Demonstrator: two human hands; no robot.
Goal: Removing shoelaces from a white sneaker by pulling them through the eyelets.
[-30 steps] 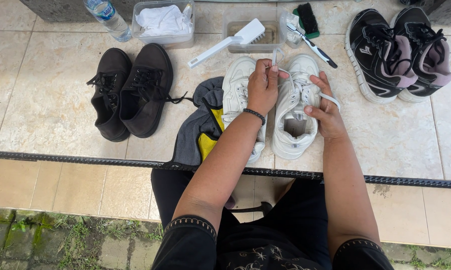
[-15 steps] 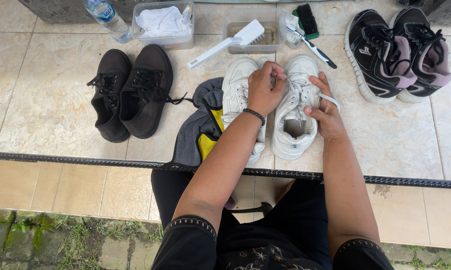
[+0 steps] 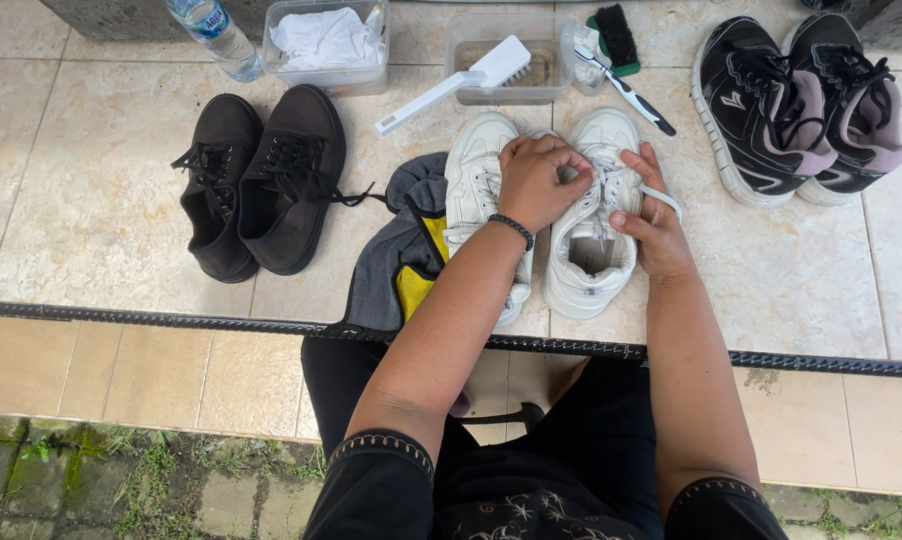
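A: Where is the white shoe?

B: The white shoe [image 3: 591,215] sits mid-frame on the tiled floor [image 3: 91,200], beside its twin [image 3: 481,180] on a grey and yellow cloth [image 3: 401,250].

A: And the hands?

B: Left hand [image 3: 536,182] is closed, pinching the lace [image 3: 661,198] over the tongue. Right hand [image 3: 651,215] grips the same lace at the shoe's right edge.

A: How to do it well?

B: I'd judge steady, even tension works best, with one hand bracing the shoe. Black shoes [image 3: 261,180] lie left of them, a white brush [image 3: 451,80] above.

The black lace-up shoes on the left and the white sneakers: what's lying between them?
In the head view, a grey and yellow cloth lies between the black shoes and the white sneakers, tucked partly under the nearer sneaker.
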